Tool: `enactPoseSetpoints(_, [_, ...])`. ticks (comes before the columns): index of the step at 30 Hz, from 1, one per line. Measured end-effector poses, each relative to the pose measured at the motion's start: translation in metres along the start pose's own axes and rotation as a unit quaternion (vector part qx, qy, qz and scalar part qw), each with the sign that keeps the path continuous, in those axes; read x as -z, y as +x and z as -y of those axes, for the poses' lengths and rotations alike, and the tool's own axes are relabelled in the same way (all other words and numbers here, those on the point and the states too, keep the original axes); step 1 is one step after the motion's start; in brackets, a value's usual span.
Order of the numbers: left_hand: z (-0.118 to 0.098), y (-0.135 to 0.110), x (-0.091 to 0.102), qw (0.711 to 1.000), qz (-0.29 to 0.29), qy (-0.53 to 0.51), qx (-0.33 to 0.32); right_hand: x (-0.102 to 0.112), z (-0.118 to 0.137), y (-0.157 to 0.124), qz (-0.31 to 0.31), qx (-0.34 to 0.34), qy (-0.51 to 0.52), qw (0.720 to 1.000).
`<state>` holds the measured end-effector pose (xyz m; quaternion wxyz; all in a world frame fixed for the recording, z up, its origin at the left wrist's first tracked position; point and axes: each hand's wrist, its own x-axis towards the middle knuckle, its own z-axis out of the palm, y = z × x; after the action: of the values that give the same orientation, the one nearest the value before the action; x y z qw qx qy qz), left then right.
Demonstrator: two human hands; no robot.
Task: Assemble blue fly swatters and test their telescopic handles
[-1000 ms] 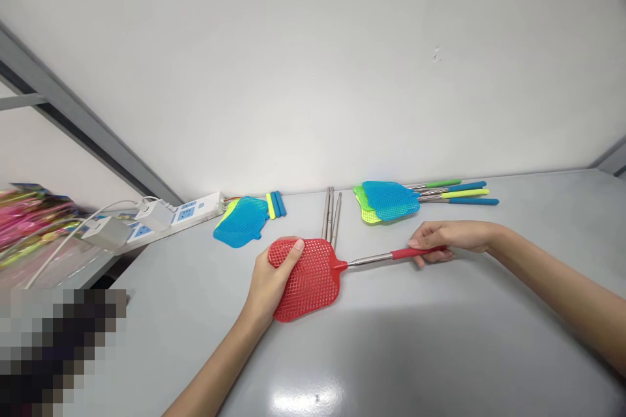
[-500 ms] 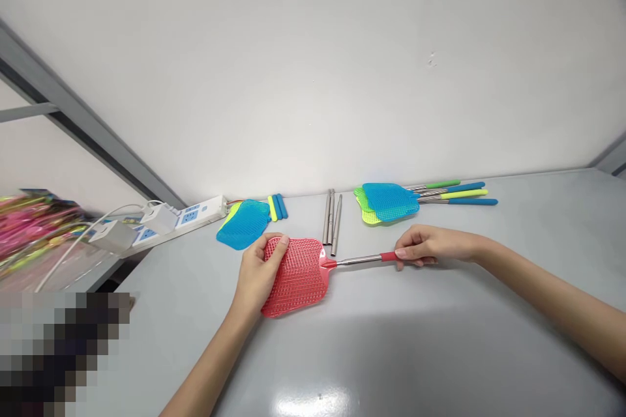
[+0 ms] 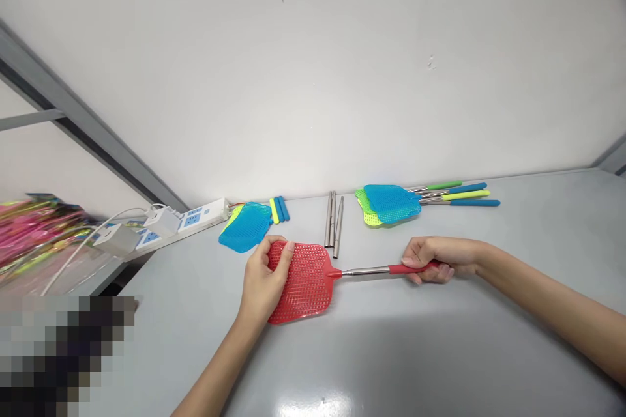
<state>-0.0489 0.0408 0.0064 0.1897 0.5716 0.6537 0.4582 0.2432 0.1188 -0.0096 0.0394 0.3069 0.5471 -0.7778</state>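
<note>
A red plastic fly swatter [image 3: 307, 281] lies on the table with its mesh head under my left hand [image 3: 264, 277], which grips the head's left side. My right hand [image 3: 433, 260] is closed around the swatter's red handle [image 3: 403, 268], at the end of a telescopic steel shaft [image 3: 364, 270]. Just beyond my left hand lies a blue mesh swatter head [image 3: 244, 228] over a yellow one. Loose steel rods [image 3: 333, 225] lie above the red head, apart from it.
Blue and yellow handle grips [image 3: 278, 209] lie at the wall. To the right is a pile of blue and green swatter heads [image 3: 391, 204] with coloured handles [image 3: 454, 194]. A power strip [image 3: 203, 216] with white chargers and pink packaging [image 3: 39, 234] are at left.
My right hand has moved right, away from my left hand, and the visible steel shaft is longer. The red head has turned slightly and lies a little further right.
</note>
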Motion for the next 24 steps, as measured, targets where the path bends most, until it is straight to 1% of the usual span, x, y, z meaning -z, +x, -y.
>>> enactPoseSetpoints(3, [-0.0002, -0.0015, -0.002, 1.0, 0.005, 0.006, -0.005, 0.0016, 0.0007, -0.0013, 0.02, -0.024, 0.026, 0.999])
enactPoseSetpoints(7, [0.0003, -0.0034, -0.0035, 1.0, -0.004, 0.009, 0.0, 0.002, 0.001, -0.002, 0.016, -0.036, 0.036, 0.999])
enactPoseSetpoints(13, [-0.002, -0.0049, -0.0048, 1.0, -0.013, 0.024, -0.003, 0.0009, 0.0013, -0.0039, 0.018, -0.023, 0.026, 0.999])
enactPoseSetpoints(16, [-0.0028, -0.0051, -0.0055, 1.0, -0.008, 0.025, -0.002, 0.0001, 0.0016, -0.0048, 0.017, -0.017, 0.02, 1.0])
enactPoseSetpoints(21, [0.0002, -0.0041, -0.0071, 1.0, -0.003, 0.006, -0.006, 0.0003, 0.0008, -0.0048, 0.005, -0.007, 0.001, 1.0])
enactPoseSetpoints(24, [0.0024, -0.0016, -0.0074, 1.0, 0.001, -0.019, -0.002, -0.0003, 0.0008, -0.005, -0.023, -0.009, -0.018, 1.0])
